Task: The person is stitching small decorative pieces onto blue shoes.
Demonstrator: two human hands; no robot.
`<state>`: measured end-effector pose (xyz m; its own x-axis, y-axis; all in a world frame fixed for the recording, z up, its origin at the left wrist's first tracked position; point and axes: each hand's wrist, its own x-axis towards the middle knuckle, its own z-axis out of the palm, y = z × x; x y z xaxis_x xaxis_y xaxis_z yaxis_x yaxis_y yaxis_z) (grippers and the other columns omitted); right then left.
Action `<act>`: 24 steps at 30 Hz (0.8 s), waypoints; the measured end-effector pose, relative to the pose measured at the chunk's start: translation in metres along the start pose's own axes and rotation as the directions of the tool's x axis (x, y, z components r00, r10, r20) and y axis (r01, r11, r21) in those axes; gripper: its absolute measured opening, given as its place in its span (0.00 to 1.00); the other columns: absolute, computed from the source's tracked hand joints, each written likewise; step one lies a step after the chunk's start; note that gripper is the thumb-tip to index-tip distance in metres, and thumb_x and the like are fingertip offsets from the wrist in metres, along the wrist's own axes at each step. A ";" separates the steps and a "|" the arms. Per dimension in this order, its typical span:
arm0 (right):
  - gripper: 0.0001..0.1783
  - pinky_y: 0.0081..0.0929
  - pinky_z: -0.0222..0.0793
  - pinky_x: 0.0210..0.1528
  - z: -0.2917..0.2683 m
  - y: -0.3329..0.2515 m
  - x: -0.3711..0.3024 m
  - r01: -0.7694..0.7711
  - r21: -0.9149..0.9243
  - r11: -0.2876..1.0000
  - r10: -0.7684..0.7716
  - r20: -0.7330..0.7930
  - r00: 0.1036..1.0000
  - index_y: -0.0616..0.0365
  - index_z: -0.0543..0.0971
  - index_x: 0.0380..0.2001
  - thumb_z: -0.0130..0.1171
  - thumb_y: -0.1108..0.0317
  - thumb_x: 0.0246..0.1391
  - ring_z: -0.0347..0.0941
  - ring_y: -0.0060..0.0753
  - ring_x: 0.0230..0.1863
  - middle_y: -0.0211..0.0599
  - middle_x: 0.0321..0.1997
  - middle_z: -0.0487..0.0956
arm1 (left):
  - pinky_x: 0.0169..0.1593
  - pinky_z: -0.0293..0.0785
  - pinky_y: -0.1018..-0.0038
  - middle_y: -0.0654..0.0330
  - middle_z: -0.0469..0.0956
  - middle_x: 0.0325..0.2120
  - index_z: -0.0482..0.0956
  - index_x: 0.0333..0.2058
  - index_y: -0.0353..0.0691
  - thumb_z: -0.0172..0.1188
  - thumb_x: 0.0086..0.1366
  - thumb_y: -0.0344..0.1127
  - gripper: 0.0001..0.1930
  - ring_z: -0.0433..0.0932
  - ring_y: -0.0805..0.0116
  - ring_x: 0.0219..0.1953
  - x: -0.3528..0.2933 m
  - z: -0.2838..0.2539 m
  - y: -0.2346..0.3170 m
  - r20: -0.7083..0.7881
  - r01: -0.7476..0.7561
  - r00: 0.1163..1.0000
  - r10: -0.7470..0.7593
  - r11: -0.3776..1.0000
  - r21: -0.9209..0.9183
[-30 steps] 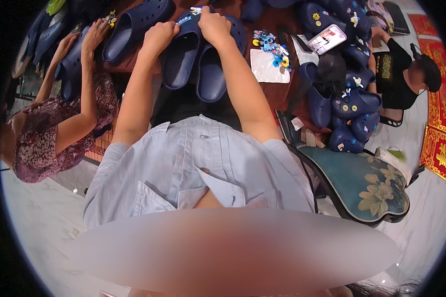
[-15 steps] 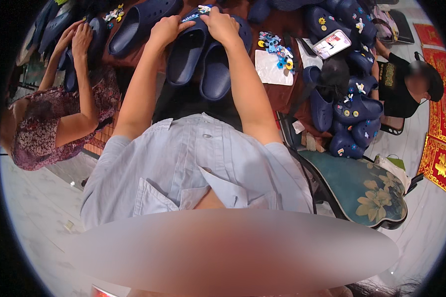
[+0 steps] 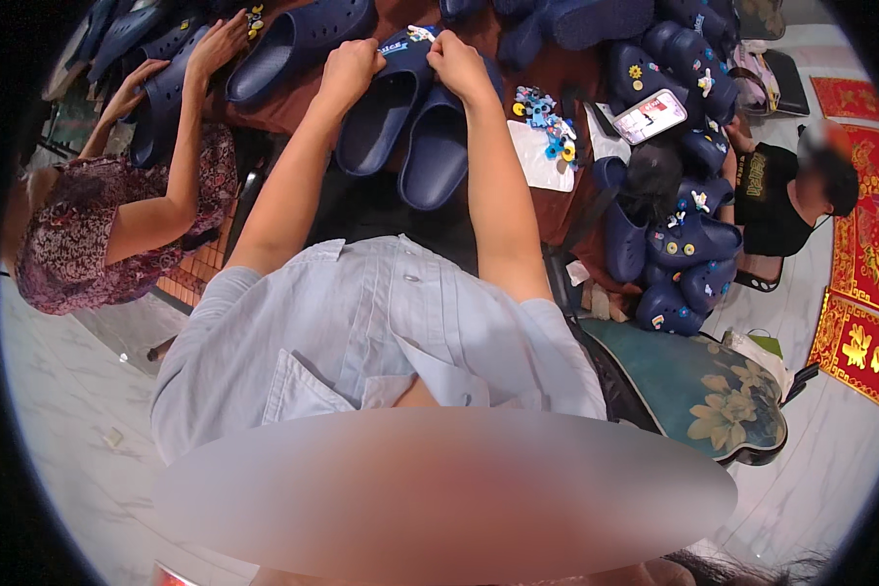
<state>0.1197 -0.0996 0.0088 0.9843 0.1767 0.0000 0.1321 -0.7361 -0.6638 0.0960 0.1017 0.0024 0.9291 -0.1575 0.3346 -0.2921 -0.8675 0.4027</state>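
Two navy blue clogs lie side by side before me, toes pointing away. On the upper of the left clog (image 3: pixel 379 132) sit a blue lettered charm (image 3: pixel 395 47) and a white figure charm (image 3: pixel 421 34). My left hand (image 3: pixel 352 72) is closed, fingers curled against that clog's left side. My right hand (image 3: pixel 457 66) grips the same upper from the right, beside the white charm; its fingertips are partly hidden. Below my right hand lies the right clog (image 3: pixel 435 154), its toe part covered by that hand.
Colourful charms (image 3: pixel 549 119) lie on a white sheet (image 3: pixel 542 161) to the right. Beyond are a phone (image 3: pixel 650 116) and a pile of decorated clogs (image 3: pixel 689 239). Left, another person's hands (image 3: pixel 215 47) handle a clog (image 3: pixel 156 127). A flowered chair (image 3: pixel 684 381) stands lower right.
My left hand has drawn back from the lettered charm to the clog's side. My right hand has shifted off the white charm to its right. The neighbour's hands have moved apart.
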 end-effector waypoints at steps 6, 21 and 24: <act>0.13 0.53 0.69 0.51 0.001 -0.003 -0.002 -0.009 -0.038 0.999 0.007 -0.060 0.998 0.56 0.75 0.37 0.60 0.62 0.50 0.76 0.62 0.47 0.58 0.41 0.81 | 0.38 0.75 0.55 0.45 0.79 0.28 0.77 0.27 0.34 0.58 0.60 0.35 0.09 0.80 0.44 0.34 -0.007 0.007 0.003 -0.157 0.020 0.987 -0.036 0.995 -0.099; 0.13 0.25 0.72 0.23 -0.006 0.001 -0.005 -0.056 0.538 0.841 0.129 -0.099 0.987 0.66 0.80 0.32 0.46 0.73 0.54 0.77 0.28 0.19 0.44 0.24 0.81 | 0.41 0.78 0.53 0.41 0.81 0.31 0.82 0.33 0.34 0.59 0.63 0.50 0.21 0.81 0.41 0.37 0.000 -0.001 0.000 0.100 0.158 0.982 -0.158 0.987 0.008; 0.13 0.24 0.68 0.19 -0.008 0.003 0.001 -0.104 0.631 0.769 0.189 -0.069 0.980 0.66 0.80 0.31 0.47 0.72 0.55 0.77 0.28 0.18 0.44 0.26 0.81 | 0.40 0.78 0.53 0.42 0.81 0.30 0.82 0.29 0.33 0.59 0.59 0.42 0.15 0.82 0.43 0.36 0.001 0.005 0.003 0.055 0.122 0.991 -0.123 0.992 0.025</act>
<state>0.1218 -0.1068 0.0124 0.9972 -0.0114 -0.0735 -0.0744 -0.1722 -0.9822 0.0976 0.0971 0.0000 0.9691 -0.0753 0.2351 -0.1710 -0.8916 0.4194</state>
